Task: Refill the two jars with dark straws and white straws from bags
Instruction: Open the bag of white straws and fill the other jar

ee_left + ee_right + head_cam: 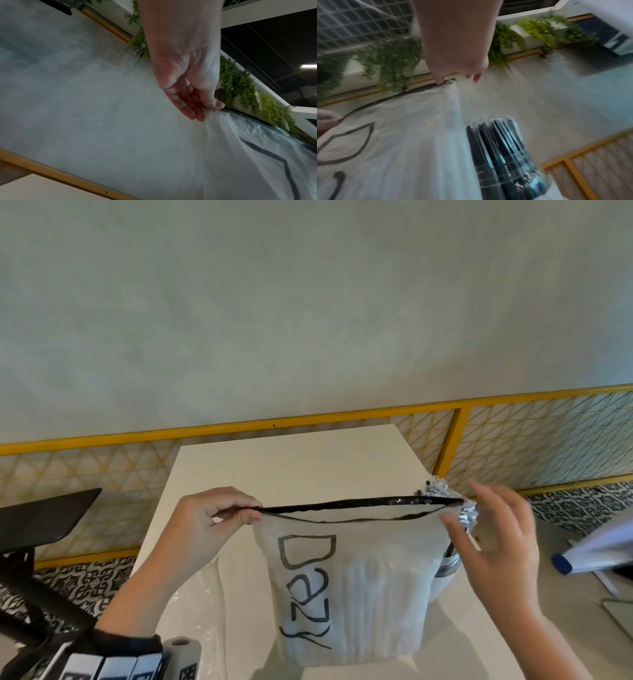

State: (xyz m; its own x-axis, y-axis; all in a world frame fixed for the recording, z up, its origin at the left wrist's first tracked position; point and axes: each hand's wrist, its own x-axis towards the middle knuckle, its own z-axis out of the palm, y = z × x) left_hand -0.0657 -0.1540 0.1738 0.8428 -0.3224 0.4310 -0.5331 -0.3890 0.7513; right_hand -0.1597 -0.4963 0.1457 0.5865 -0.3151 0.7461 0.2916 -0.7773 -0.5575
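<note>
The bag of white straws (356, 583) stood upright on the white worktop (294, 463), its black-edged mouth facing up and running left to right. The white straws (383, 604) inside stood with their long axis vertical, ends pointing at the mouth.

The left hand (212, 518) pinched the left end of the mouth between thumb and fingers (192, 106) and held it taut. The right hand (493, 529) was at the mouth's right corner with fingers spread. The head view showed them apart and holding nothing; the blurred right wrist view suggested one fingertip possibly touching the rim, but no clamped grip was visible.

The opening lay directly to the left of the right hand, making that hand the nearer one for reaching in. Entry would need to go downward, along the straw axis.

Just to the right of the bag stood a wrapped bundle of dark straws (503, 155), also upright. A jar (448, 563) was partly hidden behind the bag's right edge.
</note>
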